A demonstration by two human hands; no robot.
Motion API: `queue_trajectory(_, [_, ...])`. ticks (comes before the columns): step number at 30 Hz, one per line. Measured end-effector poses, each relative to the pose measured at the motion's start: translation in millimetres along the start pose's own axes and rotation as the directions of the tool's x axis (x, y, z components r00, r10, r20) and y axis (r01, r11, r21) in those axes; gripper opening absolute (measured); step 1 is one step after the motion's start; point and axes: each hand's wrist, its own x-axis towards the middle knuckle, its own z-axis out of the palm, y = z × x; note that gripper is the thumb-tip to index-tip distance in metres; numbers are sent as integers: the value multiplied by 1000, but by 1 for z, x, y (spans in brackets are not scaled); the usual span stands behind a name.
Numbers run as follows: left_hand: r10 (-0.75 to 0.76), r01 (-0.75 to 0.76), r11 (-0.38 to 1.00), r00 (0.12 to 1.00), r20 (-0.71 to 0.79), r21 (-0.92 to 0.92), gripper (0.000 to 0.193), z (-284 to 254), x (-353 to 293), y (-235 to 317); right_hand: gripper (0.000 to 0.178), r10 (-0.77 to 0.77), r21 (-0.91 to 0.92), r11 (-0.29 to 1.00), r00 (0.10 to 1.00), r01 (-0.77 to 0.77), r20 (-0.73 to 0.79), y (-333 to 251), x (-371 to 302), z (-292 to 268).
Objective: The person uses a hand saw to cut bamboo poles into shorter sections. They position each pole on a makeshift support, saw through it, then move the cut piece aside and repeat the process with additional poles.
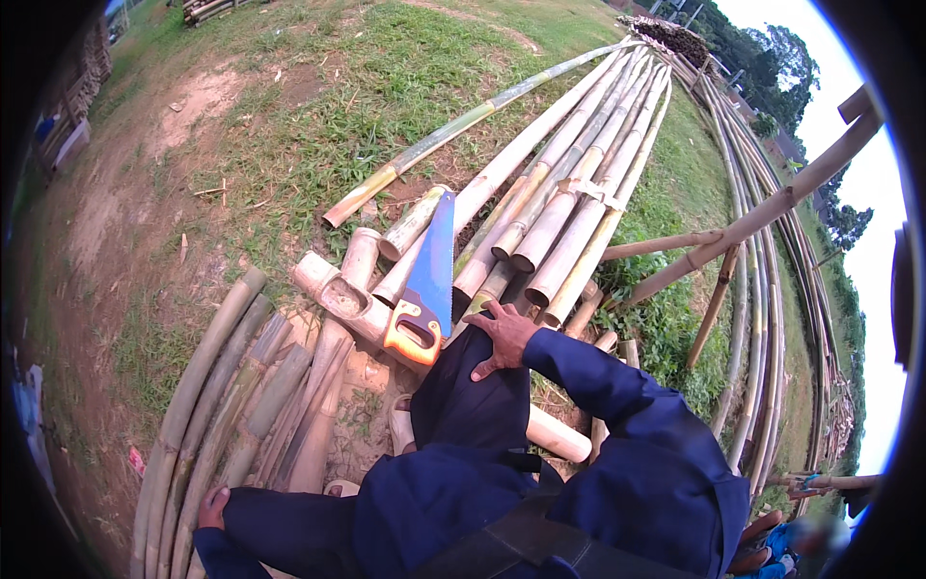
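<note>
My right hand (503, 338) rests on my right knee in dark trousers, its fingers spread and nothing held. At the lower left, my left hand (212, 507) lies against my left thigh beside the cut bamboo lengths; only part of it shows, and it looks open with nothing in it. Just left of my right hand, a handsaw (431, 275) with a blue blade and an orange-and-black handle leans untouched on the bamboo. Under its handle side is a short bamboo piece (333, 292) with a notch cut out of its upper face.
Long bamboo poles (569, 193) lie bundled ahead, ends toward me. Cut lengths (207, 386) stack at the left. A slanted pole frame (762, 214) rises at the right, near more long poles (762, 357). Another person (786, 545) is partly visible at the lower right.
</note>
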Motion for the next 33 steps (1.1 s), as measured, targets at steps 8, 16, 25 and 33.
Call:
queue_trajectory(8, [-182,237,900,967,179,-365,56,-5,22,-12,77,-21,27,999,995,23,-98,19,9,21])
queue_trajectory(16, [133,-131,991,990,-55,31,47,2,20,-3,28,-191,105,963,905,247,-379,38,34,43])
queue_trajectory(25, [274,84,716,879,-390,693,54,77,-35,78,27,-162,-97,985,963,144,-214,3,67,20])
queue_trajectory(33, [278,101,743,852,-443,662,48,89,-32,104,44,-374,-173,925,888,337,-269,-56,100,79])
